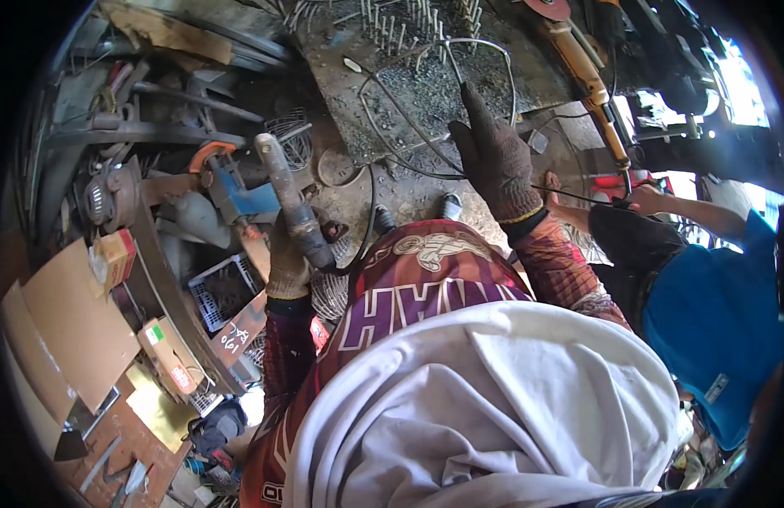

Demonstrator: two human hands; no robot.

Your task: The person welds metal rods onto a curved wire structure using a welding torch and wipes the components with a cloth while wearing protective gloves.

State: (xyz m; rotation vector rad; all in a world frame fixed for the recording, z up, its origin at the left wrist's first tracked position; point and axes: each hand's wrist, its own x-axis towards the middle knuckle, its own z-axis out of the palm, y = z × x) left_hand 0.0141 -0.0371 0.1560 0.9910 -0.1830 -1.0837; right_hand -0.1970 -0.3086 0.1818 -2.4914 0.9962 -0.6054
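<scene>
My right hand (498,161), in a brown knit glove, reaches over the near edge of the metal worktable (333,85). Its fingers close on a bent metal rod frame (515,80), whose loop spreads over the tabletop. My left hand (286,267), gloved too, is low beside my left hip. It is closed around a thick, worn metal bar with a collar (282,182), which points up and away; its exact kind is unclear. A dark cable (371,220) runs near its lower end. Several upright metal pins (400,34) stand at the table's far side, among dark grit.
At right, a person in a blue shirt (705,313) sits close by, one hand (646,201) near a long orange-bodied tool (591,80) with a red disc. Left are a blue clamp-like tool (244,195), cardboard (70,322), a crate (223,292) and metal scrap.
</scene>
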